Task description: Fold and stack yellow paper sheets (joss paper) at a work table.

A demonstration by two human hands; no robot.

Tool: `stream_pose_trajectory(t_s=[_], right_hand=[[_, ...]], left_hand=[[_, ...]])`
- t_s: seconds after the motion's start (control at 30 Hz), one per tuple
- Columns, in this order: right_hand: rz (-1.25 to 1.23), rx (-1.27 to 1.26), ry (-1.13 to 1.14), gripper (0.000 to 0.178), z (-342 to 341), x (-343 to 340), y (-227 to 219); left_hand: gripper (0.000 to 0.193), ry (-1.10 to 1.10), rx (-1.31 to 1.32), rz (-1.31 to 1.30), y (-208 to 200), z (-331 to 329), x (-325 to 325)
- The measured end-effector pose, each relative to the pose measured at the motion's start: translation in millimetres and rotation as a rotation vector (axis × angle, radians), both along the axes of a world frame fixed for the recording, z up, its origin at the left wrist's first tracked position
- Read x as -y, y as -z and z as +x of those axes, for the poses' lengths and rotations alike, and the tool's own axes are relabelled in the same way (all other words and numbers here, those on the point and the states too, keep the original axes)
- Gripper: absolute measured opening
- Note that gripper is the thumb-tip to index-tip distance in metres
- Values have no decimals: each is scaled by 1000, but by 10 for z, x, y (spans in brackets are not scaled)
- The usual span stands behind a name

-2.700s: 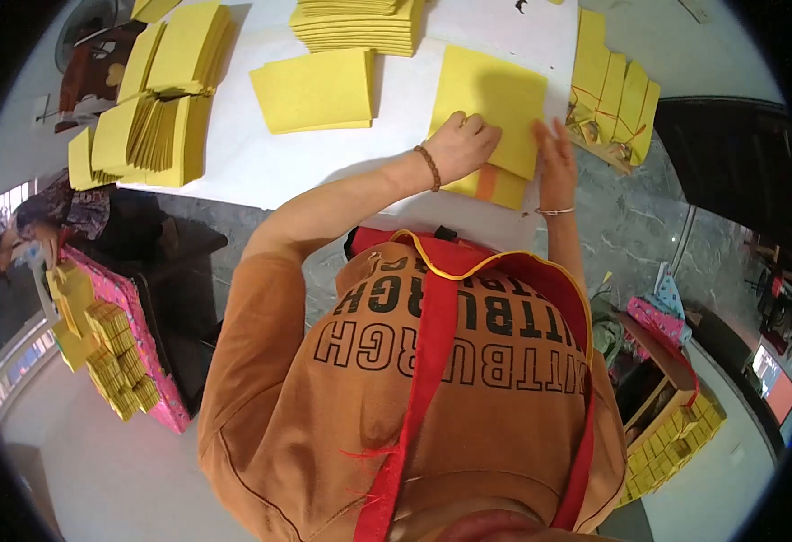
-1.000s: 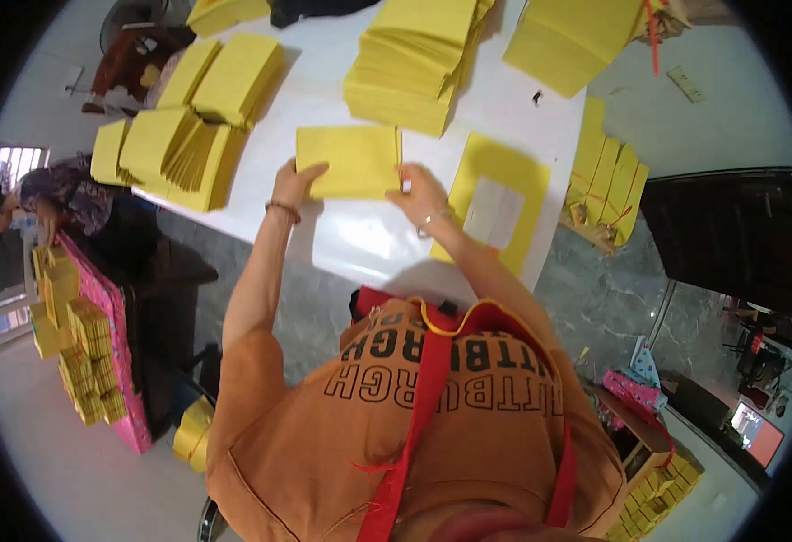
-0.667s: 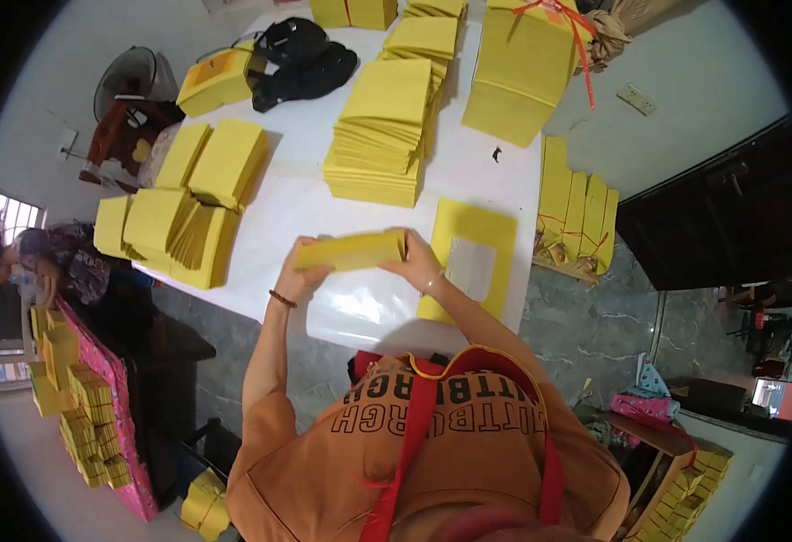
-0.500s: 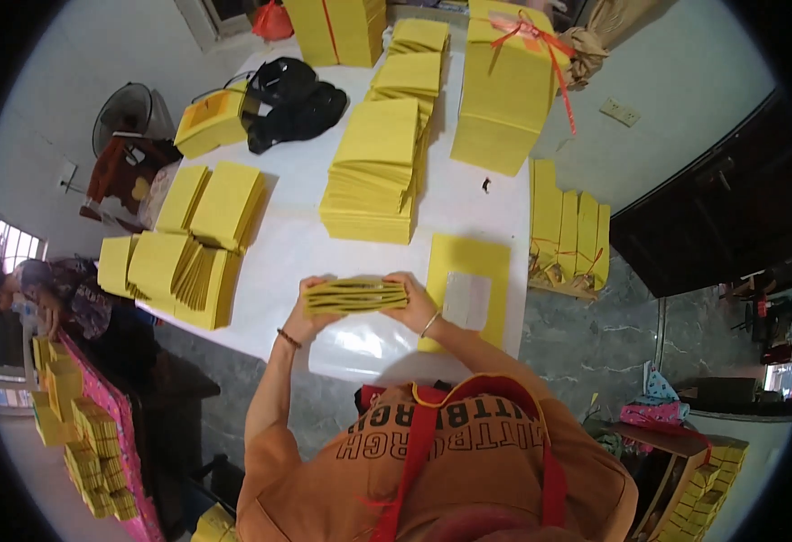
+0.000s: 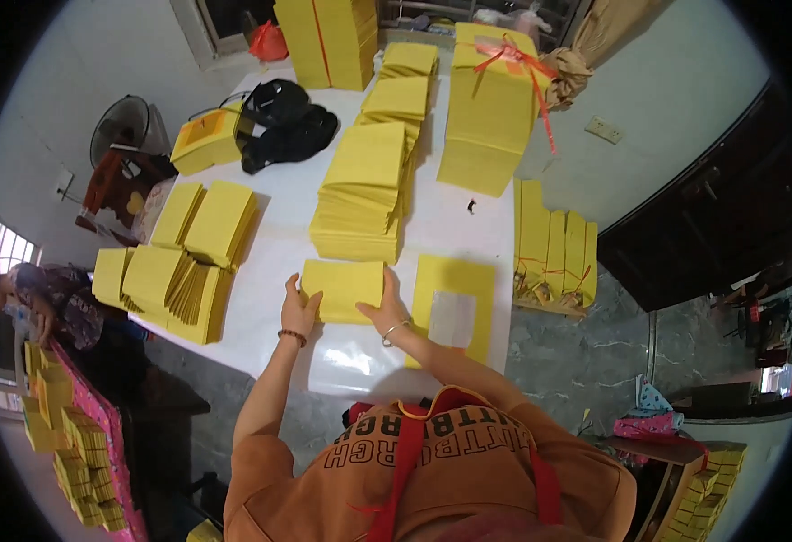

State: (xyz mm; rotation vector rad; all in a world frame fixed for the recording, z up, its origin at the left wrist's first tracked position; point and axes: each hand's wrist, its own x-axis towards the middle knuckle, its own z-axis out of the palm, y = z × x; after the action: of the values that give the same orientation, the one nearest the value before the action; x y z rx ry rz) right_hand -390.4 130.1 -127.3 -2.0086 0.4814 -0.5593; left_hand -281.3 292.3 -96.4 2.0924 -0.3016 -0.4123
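Note:
Between my two hands is a bundle of yellow folded paper [image 5: 344,289], its flat face turned up. My left hand [image 5: 299,310] grips its left edge, thumb on the face near the lower corner. At the opposite edge my right hand [image 5: 385,313] holds it the same way, thumb on top. The fingers beneath are partly hidden. Just beyond lies a long leaning row of similar yellow paper [image 5: 360,172]. Close by my right hand, a flat yellow sheet [image 5: 432,271] carries a clear plastic piece [image 5: 452,316].
Yellow paper piles [image 5: 220,221] stand at left on the white table [image 5: 274,244]. Farther back are a black bag [image 5: 292,135] and a tall yellow stack tied with red ribbon [image 5: 482,135]. Another person [image 5: 62,303] sits at far left. Bundles [image 5: 554,235] stand beside the table's right edge.
My hands have tipped the bundle from edge-on, with its layers showing, to face-up. The whole view has shifted slightly, with the table appearing lower.

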Motion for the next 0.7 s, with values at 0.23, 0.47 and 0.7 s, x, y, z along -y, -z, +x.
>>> stream_pose_trajectory(t_s=[0.23,0.47,0.7], right_hand=[[135,-205,-34,78,-88,-17,-137],[102,-203,-42,58,-68,-3,-222],[52,-233,-70,63,-12,65,-129]], left_hand=[[54,38,493,326,-90,-234,48],[36,424,995,320,-274,-363,490],[32,413,873,321,21,-302,564]])
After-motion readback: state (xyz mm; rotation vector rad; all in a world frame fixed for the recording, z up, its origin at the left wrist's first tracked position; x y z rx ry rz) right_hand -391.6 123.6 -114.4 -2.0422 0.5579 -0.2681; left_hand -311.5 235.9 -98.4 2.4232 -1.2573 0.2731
